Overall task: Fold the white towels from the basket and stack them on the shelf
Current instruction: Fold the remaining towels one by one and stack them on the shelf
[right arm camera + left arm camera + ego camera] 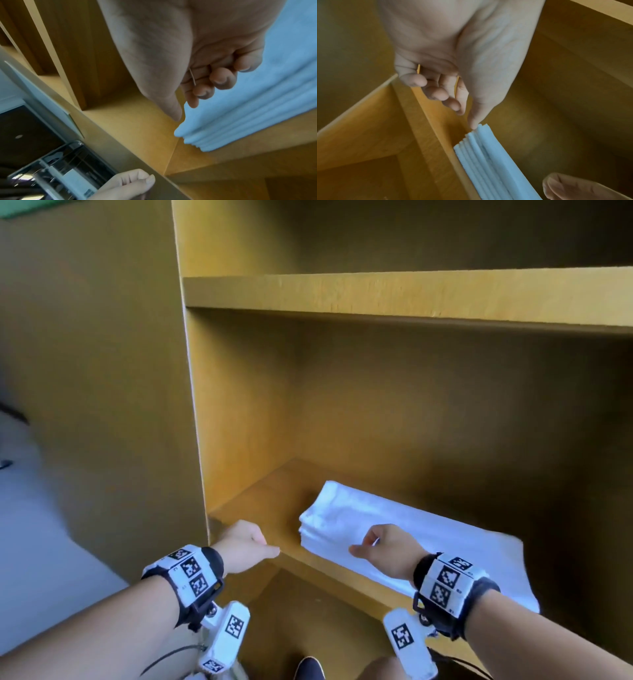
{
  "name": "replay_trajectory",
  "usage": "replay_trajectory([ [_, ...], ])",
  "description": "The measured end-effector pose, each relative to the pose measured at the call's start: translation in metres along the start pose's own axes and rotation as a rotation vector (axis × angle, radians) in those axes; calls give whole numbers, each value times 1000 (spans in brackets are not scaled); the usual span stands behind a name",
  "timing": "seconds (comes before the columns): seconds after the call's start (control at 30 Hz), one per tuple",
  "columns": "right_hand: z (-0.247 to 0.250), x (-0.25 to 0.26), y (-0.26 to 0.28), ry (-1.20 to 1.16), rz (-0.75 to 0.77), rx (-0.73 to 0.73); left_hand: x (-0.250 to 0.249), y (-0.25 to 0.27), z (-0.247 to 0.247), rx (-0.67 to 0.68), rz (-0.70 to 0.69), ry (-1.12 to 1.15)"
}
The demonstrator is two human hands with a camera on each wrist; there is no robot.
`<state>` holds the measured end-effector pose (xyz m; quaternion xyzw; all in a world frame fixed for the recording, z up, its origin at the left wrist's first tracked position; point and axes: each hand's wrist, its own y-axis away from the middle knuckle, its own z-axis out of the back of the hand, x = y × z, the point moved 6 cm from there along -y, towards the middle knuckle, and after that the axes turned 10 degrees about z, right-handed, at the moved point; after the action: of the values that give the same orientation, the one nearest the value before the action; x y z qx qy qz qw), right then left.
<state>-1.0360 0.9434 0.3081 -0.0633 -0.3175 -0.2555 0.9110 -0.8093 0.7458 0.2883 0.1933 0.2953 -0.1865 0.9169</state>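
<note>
A stack of folded white towels [394,539] is lying on the yellow wooden shelf [253,508] in the lower right of the head view, its front edge reaching the shelf lip and its right end overhanging toward the lower right of the frame. The left hand [245,544] is hovering in the lower centre-left, just beside the stack's left end, fingers loosely curled and holding nothing; in the left wrist view its thumb tip is appearing at the stack's corner, though contact cannot be confirmed. The right hand [388,549] is sitting over the front of the stack, fingers loosely curled with nothing held between them. The basket is not appearing in the head view; a wire-framed object at the lower left of the right wrist view is too unclear to identify. Assessment: the towels are appearing soft, light and limp, with layered fold edges that are likely to slide or splay if pushed from one side. Any straightening is best done with flat palms against both ends, or by lifting from beneath the whole stack, never by pinching a single layer.
</note>
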Motion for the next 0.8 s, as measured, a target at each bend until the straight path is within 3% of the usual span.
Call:
replay_trajectory([
  [0.27, -115, 75, -50, -116, 172, 232, 111, 23, 29, -70, 180, 36],
  [0.47, -205, 122, -53, -105, 265, 434, 206, 48, 49, -108, 371, 92],
  [0.8, -345, 153, -55, -105, 260, 631, 339, 55, 31, -123, 589, 208],
])
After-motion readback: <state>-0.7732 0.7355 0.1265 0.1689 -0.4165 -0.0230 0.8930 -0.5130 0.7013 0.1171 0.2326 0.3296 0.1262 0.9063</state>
